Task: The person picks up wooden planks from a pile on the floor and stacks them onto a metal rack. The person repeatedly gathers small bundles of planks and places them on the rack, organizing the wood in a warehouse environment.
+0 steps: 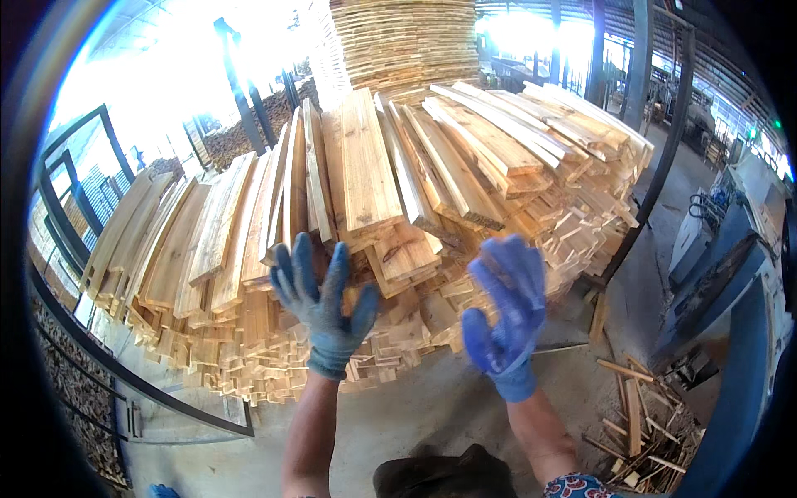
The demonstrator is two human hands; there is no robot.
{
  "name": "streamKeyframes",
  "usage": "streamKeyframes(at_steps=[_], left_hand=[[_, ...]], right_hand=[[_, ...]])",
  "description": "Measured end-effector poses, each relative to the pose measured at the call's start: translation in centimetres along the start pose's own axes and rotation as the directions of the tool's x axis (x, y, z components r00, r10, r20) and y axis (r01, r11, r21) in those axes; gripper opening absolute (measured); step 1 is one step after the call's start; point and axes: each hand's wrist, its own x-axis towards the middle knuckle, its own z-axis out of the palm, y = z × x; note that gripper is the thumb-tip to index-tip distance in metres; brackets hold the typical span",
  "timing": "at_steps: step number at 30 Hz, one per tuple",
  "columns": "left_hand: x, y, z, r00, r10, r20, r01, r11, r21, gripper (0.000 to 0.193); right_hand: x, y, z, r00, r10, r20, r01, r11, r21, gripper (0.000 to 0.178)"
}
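Observation:
Both my hands wear blue work gloves and are held out in front of a large pile of wooden boards (224, 224). My left hand (324, 303) has its fingers spread and holds nothing; it is nearest the front ends of the boards left of the middle. Also empty, my right hand (506, 311) is raised with its fingers stretched out and thumb apart, slightly blurred. Between and beyond the hands, a wide board (369, 166) lies on top, its near end above a shorter board end (405, 253). Whether either glove touches the wood, I cannot tell.
Behind the pile rises a tall stack of boards (407, 41). A dark metal frame (141, 394) borders the left side, and a slanted post (656, 174) stands at the right. Blue-grey machinery (730, 274) is far right, with scrap sticks (635, 423) on the floor below.

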Motion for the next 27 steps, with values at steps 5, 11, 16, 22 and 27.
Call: streamKeyframes(at_steps=[5,11,16,22,27], left_hand=[[-0.4,0.2,3.5,0.992,-0.074,0.102,0.059,0.988,0.14,0.065],[-0.3,0.8,5.0,0.988,-0.073,0.135,0.064,0.995,0.073,0.066],[0.3,-0.2,6.1,0.984,-0.146,0.1,0.131,0.98,0.147,0.064],[0.4,-0.7,6.0,0.976,-0.169,0.141,0.145,0.975,0.166,0.064],[-0.7,-0.6,9.0,0.991,-0.031,0.134,-0.007,0.962,0.275,0.063]], right_hand=[[1.5,2.1,5.7,0.98,0.197,0.002,-0.196,0.972,-0.127,0.059],[1.6,3.9,10.4,0.971,0.116,-0.209,-0.161,0.964,-0.213,0.063],[2.9,4.9,12.5,0.971,0.068,-0.231,-0.112,0.976,-0.186,0.067],[3.3,3.7,12.2,0.974,0.109,-0.199,-0.158,0.956,-0.248,0.065],[-2.8,3.7,4.1,0.986,0.161,-0.047,-0.162,0.987,-0.006,0.053]])
